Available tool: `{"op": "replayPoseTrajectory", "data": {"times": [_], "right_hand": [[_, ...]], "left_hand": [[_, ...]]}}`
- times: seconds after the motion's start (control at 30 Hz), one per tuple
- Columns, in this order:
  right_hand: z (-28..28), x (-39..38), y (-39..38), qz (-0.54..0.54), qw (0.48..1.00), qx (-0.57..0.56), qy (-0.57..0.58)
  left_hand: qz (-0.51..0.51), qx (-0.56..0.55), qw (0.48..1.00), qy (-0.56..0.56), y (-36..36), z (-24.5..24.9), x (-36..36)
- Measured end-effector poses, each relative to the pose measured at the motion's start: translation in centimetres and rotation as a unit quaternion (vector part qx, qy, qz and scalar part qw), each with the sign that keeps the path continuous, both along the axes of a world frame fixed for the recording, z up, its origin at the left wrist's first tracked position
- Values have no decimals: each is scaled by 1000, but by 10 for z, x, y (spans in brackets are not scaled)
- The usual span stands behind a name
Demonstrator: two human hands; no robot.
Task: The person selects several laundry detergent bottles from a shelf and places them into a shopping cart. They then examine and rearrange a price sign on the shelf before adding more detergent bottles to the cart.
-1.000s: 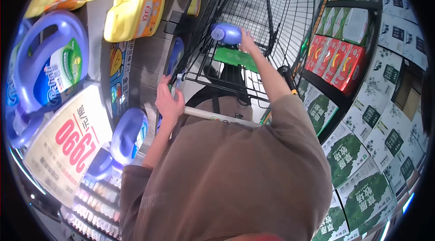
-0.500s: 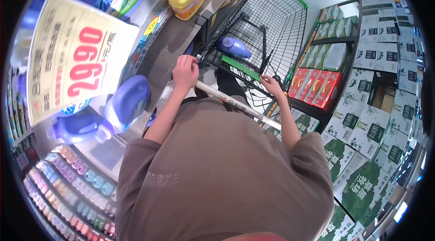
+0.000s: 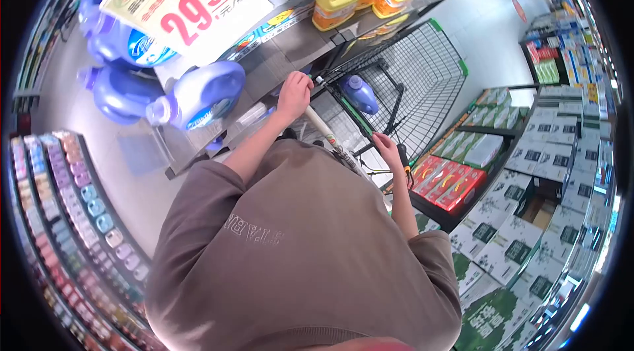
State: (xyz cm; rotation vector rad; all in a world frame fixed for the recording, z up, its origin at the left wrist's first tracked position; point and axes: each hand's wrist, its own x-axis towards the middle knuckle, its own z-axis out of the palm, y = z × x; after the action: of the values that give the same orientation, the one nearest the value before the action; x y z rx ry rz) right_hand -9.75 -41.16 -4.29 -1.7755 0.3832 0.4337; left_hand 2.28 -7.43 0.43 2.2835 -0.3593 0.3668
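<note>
My left hand (image 3: pixel 294 95) is closed around the left end of the shopping cart's handle bar (image 3: pixel 321 130). My right hand (image 3: pixel 386 149) grips the right end of the same bar. The black wire cart (image 3: pixel 422 80) with green corner trim stands in front of me. A blue detergent bottle (image 3: pixel 361 93) lies inside the cart's basket, near the handle side. My brown shirt fills the lower middle of the view.
On the left a shelf holds large blue detergent jugs (image 3: pixel 198 97), yellow jugs (image 3: pixel 340 1) and a big price sign reading 2990 (image 3: pixel 191 1). Red boxes (image 3: pixel 446 182) and stacked green-and-white cartons (image 3: pixel 508 245) line the right. Open grey aisle floor (image 3: pixel 489 27) lies beyond the cart.
My right hand let go of the blue bottle inside the cart and came back to the handle bar. The view swung, so the shelf and sign shifted upward.
</note>
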Motion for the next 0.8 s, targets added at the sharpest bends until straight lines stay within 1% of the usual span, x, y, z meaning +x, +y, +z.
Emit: {"op": "replayPoseTrajectory", "data": {"times": [0.07,0.1,0.13,0.2,0.27,0.3,0.33,0.37,0.4,0.47,0.5,0.53,0.57,0.6,0.63,0.7,0.73,0.8], "right_hand": [[-6,1,-1,24,998,-45,-21],[-6,-1,0,37,998,-42,-19],[-6,-1,1,32,998,-52,-32],[-9,3,1,40,996,-58,-49],[-17,5,-4,43,993,-88,-62],[-17,6,-3,38,995,-71,-60],[-21,6,-4,30,993,-86,-69],[-26,7,-5,38,995,-70,-67],[-28,8,-8,44,995,-55,-64],[-20,10,-8,46,998,-35,-33],[-15,11,-6,45,998,-23,-24],[-15,12,-5,43,999,-11,-15],[-20,13,-7,35,999,20,-12],[-26,14,-10,45,999,20,-11],[-31,16,-13,53,998,42,-11],[-46,22,-24,75,994,79,-20],[-44,25,-25,84,993,79,-22],[-42,33,-25,-10,999,43,26]], "left_hand": [[28,-46,998,-33,2,2,-21],[40,-52,998,-2,5,7,-36],[53,-49,997,-2,7,9,-47],[76,-3,997,-31,10,12,-66],[95,7,995,-10,10,14,-83],[96,-29,995,18,10,12,-90],[99,-64,992,44,13,9,-98],[103,-83,990,51,16,3,-103],[121,-81,988,53,20,-2,-112],[163,-148,953,206,27,-11,-124],[198,-123,950,210,30,-20,-133],[209,-122,948,209,34,-28,-141],[228,-153,933,234,38,-35,-149],[245,-186,916,258,42,-41,-157],[254,-188,913,256,46,-43,-163],[303,-192,901,244,55,-45,-172],[311,-194,899,239,61,-41,-173],[390,-191,887,159,75,-32,-171]]}}
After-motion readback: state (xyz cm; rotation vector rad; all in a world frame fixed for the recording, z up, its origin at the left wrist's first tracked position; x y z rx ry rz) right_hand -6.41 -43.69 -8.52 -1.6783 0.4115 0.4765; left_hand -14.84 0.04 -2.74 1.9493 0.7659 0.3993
